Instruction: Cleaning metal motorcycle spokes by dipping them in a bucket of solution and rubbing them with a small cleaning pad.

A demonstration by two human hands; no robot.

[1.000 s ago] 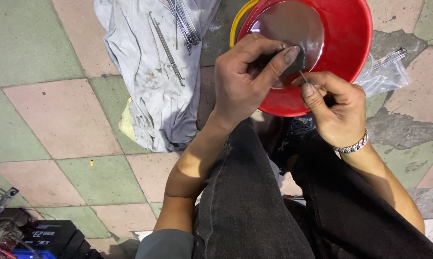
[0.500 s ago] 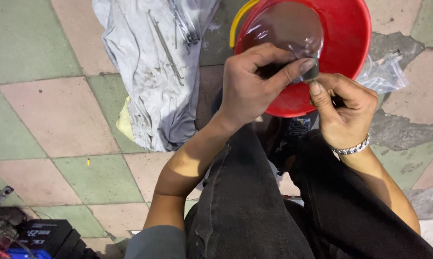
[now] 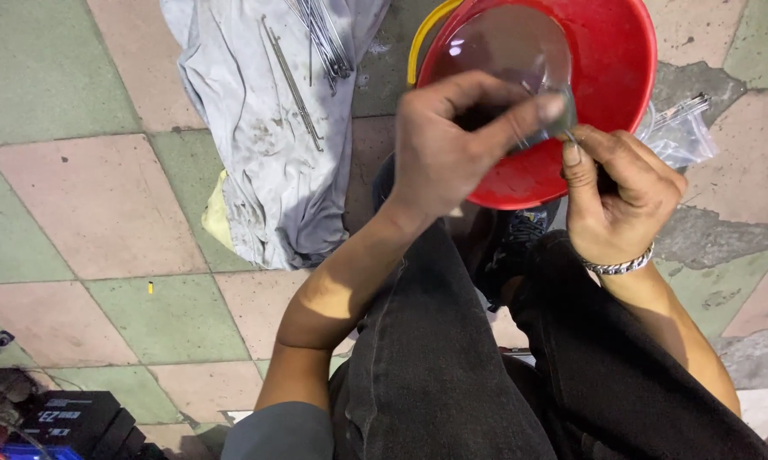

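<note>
A small dark part (image 3: 563,128), too blurred to identify, is pinched between the thumb and fingers of the left hand (image 3: 452,145), just above the near rim of the red bucket (image 3: 622,68). The right hand (image 3: 622,192) is closed with its fingertips against the same part, apparently clamping a thin metal piece to it. The step in hand seems to be fitting or adjusting that piece; finishing it calls for a steady pinch and fine fingertip alignment. Left of the bucket a grey cloth (image 3: 265,145) carries thin metal rods (image 3: 320,38); right of the bucket lies a clear plastic bag (image 3: 682,136) on the tiled floor (image 3: 77,196).
</note>
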